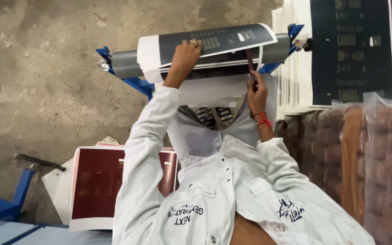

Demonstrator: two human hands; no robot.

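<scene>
We see a printed sheet (214, 43) curled over a grey roller (128, 63) on a blue stand (137, 84). Our left hand (184, 56) presses on the sheet's top, fingers bent over its edge. Our right hand (256, 93) pinches a thin dark strip (249, 61) against the sheet's right side. A stack (350, 50) of dark prints stands just right; maroon prints (96, 181) lie on the floor.

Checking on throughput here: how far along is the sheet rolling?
Done: one dark printed sheet already curls over the grey roller. In hand: left hand presses it, right hand holds its edge. Left: a tall stack of sheets beside it, and maroon sheets lie on the floor.
</scene>
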